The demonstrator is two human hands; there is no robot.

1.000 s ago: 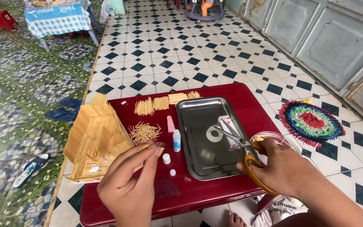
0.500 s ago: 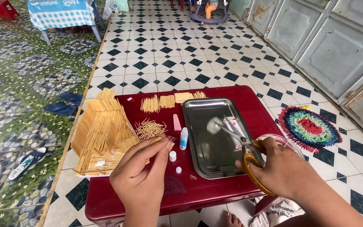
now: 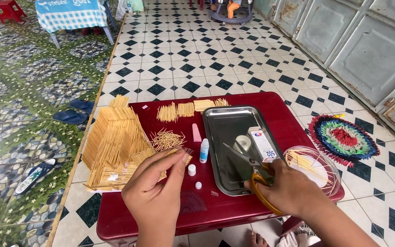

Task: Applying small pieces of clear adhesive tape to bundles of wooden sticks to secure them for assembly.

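Note:
My left hand (image 3: 155, 192) pinches a short row of glued toothpicks (image 3: 182, 154) above the dark red table (image 3: 234, 215), beside the toothpick-built house model (image 3: 113, 142). My right hand (image 3: 289, 190) grips orange-handled scissors (image 3: 252, 171), whose blades lie open over the metal tray (image 3: 227, 132). A small white glue bottle (image 3: 204, 150) stands between the hands, with its pink cap (image 3: 196, 132) and two small white caps (image 3: 192, 170) nearby. A loose pile of toothpicks (image 3: 166, 138) lies beside the model.
Toothpick bundles (image 3: 179, 110) sit at the table's far edge. A small box (image 3: 261, 144) and tape roll (image 3: 242, 142) rest in the tray; a clear round container of sticks (image 3: 314, 167) sits at right. A woven mat (image 3: 344, 137), slippers (image 3: 72, 116) and a checkered-cloth table (image 3: 72, 16) are around.
My left hand has moved slightly right and lowered, with the toothpick piece still pinched. The right hand with the scissors has stayed at the tray. The view has shifted a little.

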